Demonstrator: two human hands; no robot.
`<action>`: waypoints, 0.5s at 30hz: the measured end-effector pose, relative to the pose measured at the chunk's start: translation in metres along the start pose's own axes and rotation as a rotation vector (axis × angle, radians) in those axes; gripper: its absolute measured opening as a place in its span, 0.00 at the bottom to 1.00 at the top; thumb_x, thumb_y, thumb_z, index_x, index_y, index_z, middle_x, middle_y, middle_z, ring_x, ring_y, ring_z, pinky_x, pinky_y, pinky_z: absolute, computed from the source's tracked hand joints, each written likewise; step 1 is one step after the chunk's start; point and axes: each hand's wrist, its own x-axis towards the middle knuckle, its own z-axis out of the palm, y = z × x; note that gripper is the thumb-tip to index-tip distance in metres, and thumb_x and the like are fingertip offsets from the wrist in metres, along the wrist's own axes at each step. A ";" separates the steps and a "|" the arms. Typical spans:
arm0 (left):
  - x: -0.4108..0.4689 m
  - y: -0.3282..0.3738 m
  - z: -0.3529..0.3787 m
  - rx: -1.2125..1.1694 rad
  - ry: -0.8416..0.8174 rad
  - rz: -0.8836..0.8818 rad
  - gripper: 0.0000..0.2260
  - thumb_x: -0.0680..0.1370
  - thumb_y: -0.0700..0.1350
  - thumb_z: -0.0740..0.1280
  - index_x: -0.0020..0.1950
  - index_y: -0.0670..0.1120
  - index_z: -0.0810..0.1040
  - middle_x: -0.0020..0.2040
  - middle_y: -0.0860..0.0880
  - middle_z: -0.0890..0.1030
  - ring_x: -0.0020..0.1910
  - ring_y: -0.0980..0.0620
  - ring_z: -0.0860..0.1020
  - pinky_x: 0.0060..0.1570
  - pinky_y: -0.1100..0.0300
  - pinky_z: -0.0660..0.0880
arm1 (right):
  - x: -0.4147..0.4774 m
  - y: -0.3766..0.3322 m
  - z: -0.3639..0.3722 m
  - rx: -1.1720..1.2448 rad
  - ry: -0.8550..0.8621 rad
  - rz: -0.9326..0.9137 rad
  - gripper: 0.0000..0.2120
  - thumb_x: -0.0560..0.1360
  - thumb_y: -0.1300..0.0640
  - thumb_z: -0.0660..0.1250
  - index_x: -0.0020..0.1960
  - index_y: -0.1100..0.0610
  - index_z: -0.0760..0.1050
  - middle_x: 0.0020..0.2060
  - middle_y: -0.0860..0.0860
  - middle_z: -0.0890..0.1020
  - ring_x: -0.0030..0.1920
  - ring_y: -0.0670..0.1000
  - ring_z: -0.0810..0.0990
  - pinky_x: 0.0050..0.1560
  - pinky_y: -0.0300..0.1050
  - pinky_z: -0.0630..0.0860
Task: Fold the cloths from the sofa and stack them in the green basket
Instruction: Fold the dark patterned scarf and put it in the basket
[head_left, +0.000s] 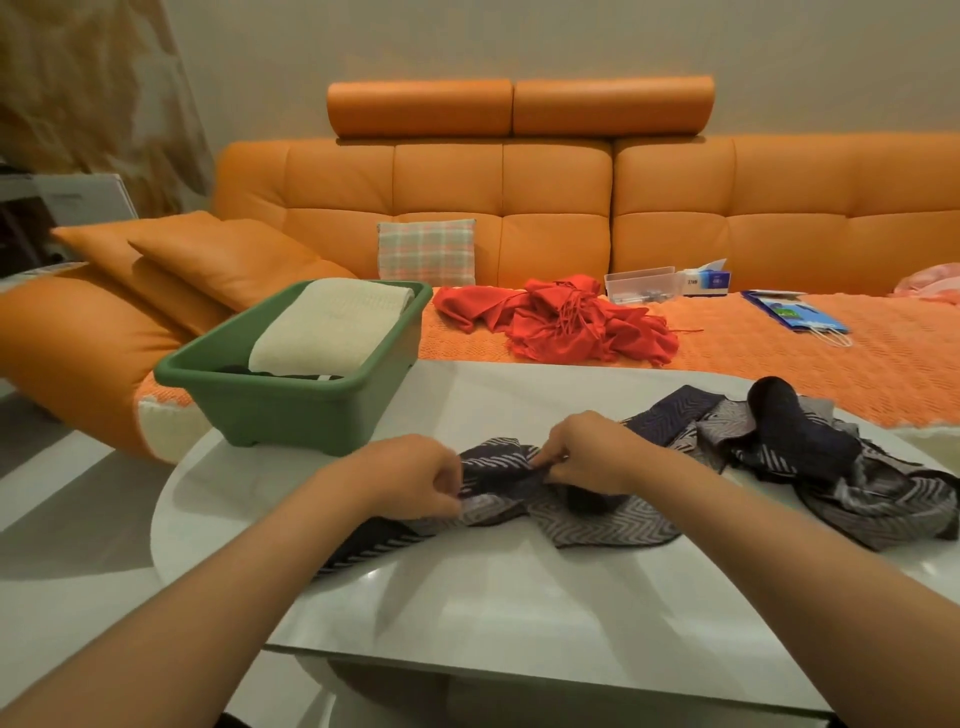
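A dark navy and grey zigzag-patterned cloth (613, 519) lies crumpled across the white table (519, 613), trailing off to the right. My left hand (410, 478) pinches its left edge. My right hand (587, 452) pinches a fold of the same cloth a little to the right. The green basket (291, 400) stands on the table's far left corner with a folded cream cloth (332, 327) on top of a dark one inside. A crumpled red cloth (561, 322) with fringes lies on the orange sofa (519, 208) seat behind the table.
On the sofa sit a checked cushion (427, 252), a clear plastic box (641, 285), a tissue box (707, 280), a blue paper bag (797, 312) and something pink (930, 283) at the far right. Orange pillows (208, 260) lie at the left.
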 end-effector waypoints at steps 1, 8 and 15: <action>0.006 0.003 0.002 0.041 0.127 0.025 0.12 0.74 0.57 0.70 0.56 0.57 0.77 0.53 0.60 0.76 0.50 0.55 0.77 0.46 0.58 0.72 | -0.001 -0.001 -0.001 -0.038 0.020 0.009 0.12 0.75 0.54 0.71 0.57 0.45 0.84 0.52 0.44 0.85 0.51 0.48 0.80 0.48 0.41 0.74; 0.035 0.020 0.006 -0.016 0.243 0.095 0.14 0.77 0.62 0.65 0.59 0.59 0.80 0.55 0.59 0.82 0.54 0.56 0.78 0.52 0.56 0.75 | -0.005 0.005 -0.022 -0.133 0.225 0.070 0.11 0.79 0.49 0.67 0.58 0.45 0.84 0.55 0.44 0.85 0.56 0.51 0.80 0.51 0.46 0.77; 0.059 0.032 -0.013 0.084 0.409 0.089 0.12 0.79 0.58 0.63 0.55 0.52 0.79 0.53 0.54 0.77 0.54 0.49 0.77 0.44 0.54 0.72 | 0.013 0.013 -0.039 -0.114 0.426 0.177 0.11 0.79 0.47 0.65 0.55 0.46 0.85 0.50 0.47 0.83 0.52 0.54 0.80 0.42 0.45 0.72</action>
